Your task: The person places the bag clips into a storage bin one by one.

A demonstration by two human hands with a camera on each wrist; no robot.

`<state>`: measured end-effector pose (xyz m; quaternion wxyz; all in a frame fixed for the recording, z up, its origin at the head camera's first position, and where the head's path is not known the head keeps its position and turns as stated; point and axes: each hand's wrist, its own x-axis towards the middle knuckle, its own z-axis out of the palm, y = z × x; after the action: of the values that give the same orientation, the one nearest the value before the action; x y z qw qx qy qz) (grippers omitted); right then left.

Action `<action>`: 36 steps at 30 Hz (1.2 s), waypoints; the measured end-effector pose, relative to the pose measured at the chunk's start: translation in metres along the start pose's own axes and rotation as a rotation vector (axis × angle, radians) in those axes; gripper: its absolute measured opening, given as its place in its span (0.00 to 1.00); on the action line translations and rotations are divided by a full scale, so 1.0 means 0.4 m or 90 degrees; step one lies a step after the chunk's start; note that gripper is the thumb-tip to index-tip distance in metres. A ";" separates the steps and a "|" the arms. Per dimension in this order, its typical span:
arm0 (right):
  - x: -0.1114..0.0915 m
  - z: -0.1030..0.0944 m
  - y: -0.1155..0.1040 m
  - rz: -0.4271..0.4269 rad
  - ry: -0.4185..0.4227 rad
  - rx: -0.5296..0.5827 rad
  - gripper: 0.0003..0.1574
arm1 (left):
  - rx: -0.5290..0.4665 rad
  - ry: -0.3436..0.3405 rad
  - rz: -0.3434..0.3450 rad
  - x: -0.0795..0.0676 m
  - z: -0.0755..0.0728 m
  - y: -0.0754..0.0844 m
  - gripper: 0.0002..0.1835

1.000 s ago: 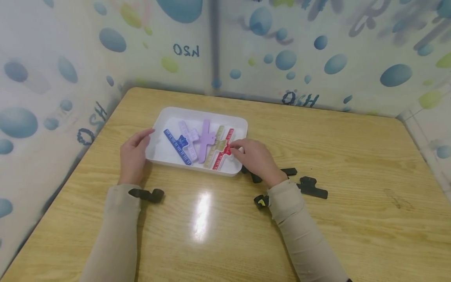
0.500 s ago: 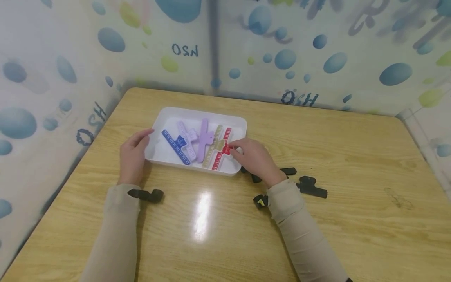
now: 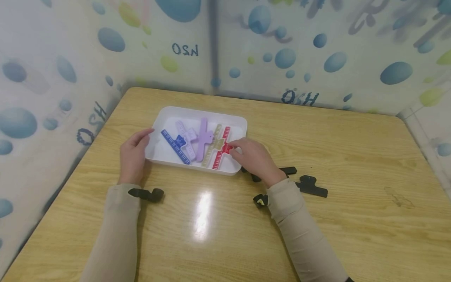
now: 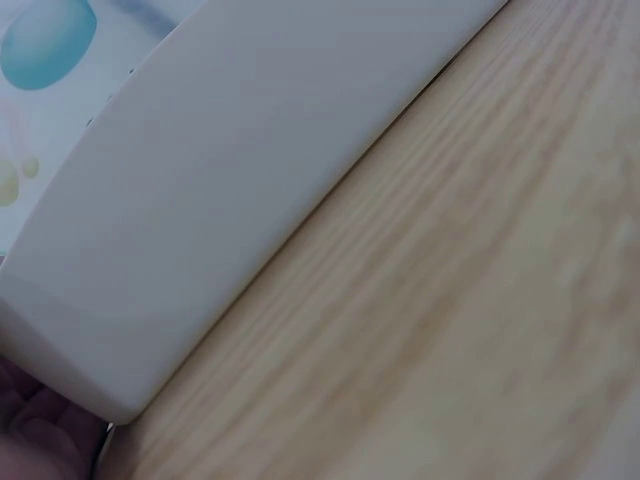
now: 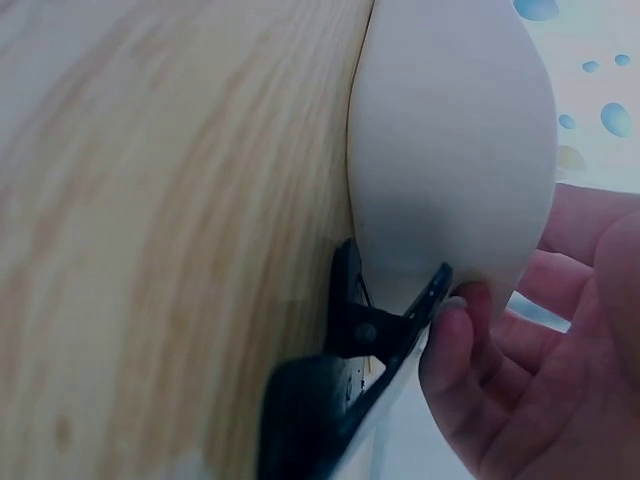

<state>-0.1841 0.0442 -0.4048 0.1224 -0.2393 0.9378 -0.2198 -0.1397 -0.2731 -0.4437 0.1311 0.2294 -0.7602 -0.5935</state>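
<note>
A white tray (image 3: 159,145) holds several wide clips. They are a dark blue clip (image 3: 172,144), a pale lavender clip (image 3: 181,130), a purple clip (image 3: 202,147), a gold clip (image 3: 208,154) and a red clip (image 3: 217,159), lying close together. At the tray's left end my left hand (image 3: 134,154) grips the wall; in the left wrist view its curled fingers (image 4: 45,435) show at the tray's corner. Over the right rim reaches my right hand (image 3: 255,156), with thumb and forefinger pinching the red clip's tab. The right wrist view hides that pinch behind the tray wall.
A black clip (image 3: 311,187) lies on the wooden table (image 3: 352,227) right of the tray. Other black clips (image 3: 289,170) are partly covered by my right wrist; one black clip (image 5: 375,330) stands close against the tray. A patterned wall (image 3: 246,47) rises behind the table.
The clips have shifted slightly left inside the tray, the red one along with the rest. Both hands and the tray have hardly moved.
</note>
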 end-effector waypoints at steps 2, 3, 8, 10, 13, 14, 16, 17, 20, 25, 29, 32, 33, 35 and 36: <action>0.000 0.000 0.000 0.001 -0.001 0.002 0.22 | 0.004 -0.001 -0.002 0.000 0.000 0.000 0.16; 0.000 0.000 -0.001 0.000 -0.001 0.001 0.22 | 0.005 -0.002 -0.003 0.001 -0.001 0.000 0.16; 0.001 -0.001 -0.002 0.000 0.000 -0.008 0.22 | -0.001 0.000 -0.007 0.003 0.000 -0.002 0.16; 0.001 -0.001 -0.003 0.002 -0.001 -0.015 0.22 | -0.004 0.000 -0.009 0.003 0.001 -0.002 0.16; 0.000 -0.002 -0.005 0.005 -0.006 -0.025 0.22 | -0.007 -0.003 -0.011 0.004 0.001 -0.002 0.16; 0.000 -0.002 -0.006 0.006 -0.007 -0.029 0.22 | -0.007 -0.004 -0.011 0.004 0.001 -0.002 0.16; 0.000 -0.002 -0.007 0.008 -0.010 -0.035 0.23 | -0.004 -0.006 -0.010 0.004 0.001 -0.002 0.16; 0.000 -0.002 -0.007 0.008 -0.012 -0.038 0.23 | -0.003 -0.006 -0.009 0.004 0.001 -0.003 0.16; -0.001 -0.004 -0.010 0.008 -0.013 -0.046 0.24 | -0.002 -0.006 -0.006 0.004 0.002 -0.003 0.16; -0.003 -0.006 -0.014 0.009 -0.015 -0.058 0.24 | -0.008 -0.005 -0.003 0.005 0.001 -0.001 0.16; -0.004 -0.008 -0.017 0.013 -0.016 -0.066 0.24 | -0.015 -0.007 -0.006 0.006 0.000 0.000 0.16; -0.007 -0.011 -0.020 0.018 -0.019 -0.072 0.24 | -0.013 -0.007 -0.005 0.008 -0.001 -0.001 0.16; -0.007 -0.011 -0.021 0.019 -0.020 -0.072 0.23 | -0.011 -0.009 -0.007 0.008 -0.001 -0.001 0.16; -0.008 -0.011 -0.024 0.018 -0.022 -0.077 0.23 | -0.011 -0.008 -0.006 0.009 -0.001 -0.002 0.16; -0.008 -0.011 -0.026 0.015 -0.020 -0.082 0.23 | -0.010 -0.007 -0.007 0.009 -0.001 -0.002 0.16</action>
<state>-0.1787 0.0394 -0.3957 0.1243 -0.2388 0.9508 -0.1535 -0.1426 -0.2754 -0.4445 0.1257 0.2290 -0.7550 -0.6015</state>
